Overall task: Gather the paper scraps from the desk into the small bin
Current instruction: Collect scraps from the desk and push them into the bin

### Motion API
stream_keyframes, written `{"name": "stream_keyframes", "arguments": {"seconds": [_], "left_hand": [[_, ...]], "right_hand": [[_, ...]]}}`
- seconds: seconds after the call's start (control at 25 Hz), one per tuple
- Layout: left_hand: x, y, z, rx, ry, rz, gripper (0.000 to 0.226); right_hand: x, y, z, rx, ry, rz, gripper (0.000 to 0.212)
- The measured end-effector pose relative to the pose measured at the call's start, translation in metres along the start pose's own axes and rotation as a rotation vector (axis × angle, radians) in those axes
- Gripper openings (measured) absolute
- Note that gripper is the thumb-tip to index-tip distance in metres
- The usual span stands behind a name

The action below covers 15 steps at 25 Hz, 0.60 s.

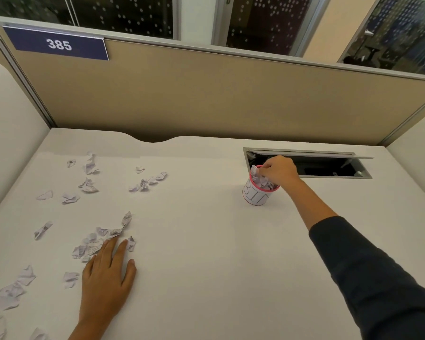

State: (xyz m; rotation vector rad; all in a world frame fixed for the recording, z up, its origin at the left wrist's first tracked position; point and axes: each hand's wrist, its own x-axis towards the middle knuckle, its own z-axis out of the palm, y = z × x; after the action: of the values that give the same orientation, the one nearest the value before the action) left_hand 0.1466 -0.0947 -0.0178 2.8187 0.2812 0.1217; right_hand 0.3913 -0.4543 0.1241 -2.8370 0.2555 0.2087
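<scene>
White desk (206, 229) – scraps (101, 239) left | right hand (280, 171) grip clenched over bin (257, 196) | left hand (106, 278) flat, released

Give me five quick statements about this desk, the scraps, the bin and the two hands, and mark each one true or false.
1. The right hand is over the small bin. True.
2. The bin is empty. False: crumpled paper fills it to the rim.
3. The left hand lies flat on the desk, fingers touching a cluster of paper scraps. True.
4. All the scraps are on the right side of the desk. False: they lie scattered on the left.
5. The partition sign reads 385. True.
</scene>
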Motion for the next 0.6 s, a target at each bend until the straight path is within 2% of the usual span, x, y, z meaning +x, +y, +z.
{"name": "stream_keyframes", "arguments": {"seconds": [0.24, 0.4, 0.6], "left_hand": [[0.001, 0.0, 0.0, -0.009, -0.008, -0.006, 0.058], [0.001, -0.001, 0.0, -0.016, -0.015, -0.01, 0.058], [0.001, 0.001, -0.001, -0.015, -0.02, -0.015, 0.058]], "right_hand": [[0.012, -0.007, 0.033, -0.147, -0.024, 0.106, 0.036], [0.015, -0.008, 0.046, -0.079, -0.076, 0.197, 0.043], [0.019, -0.007, 0.027, -0.147, -0.117, 0.082, 0.037]]}}
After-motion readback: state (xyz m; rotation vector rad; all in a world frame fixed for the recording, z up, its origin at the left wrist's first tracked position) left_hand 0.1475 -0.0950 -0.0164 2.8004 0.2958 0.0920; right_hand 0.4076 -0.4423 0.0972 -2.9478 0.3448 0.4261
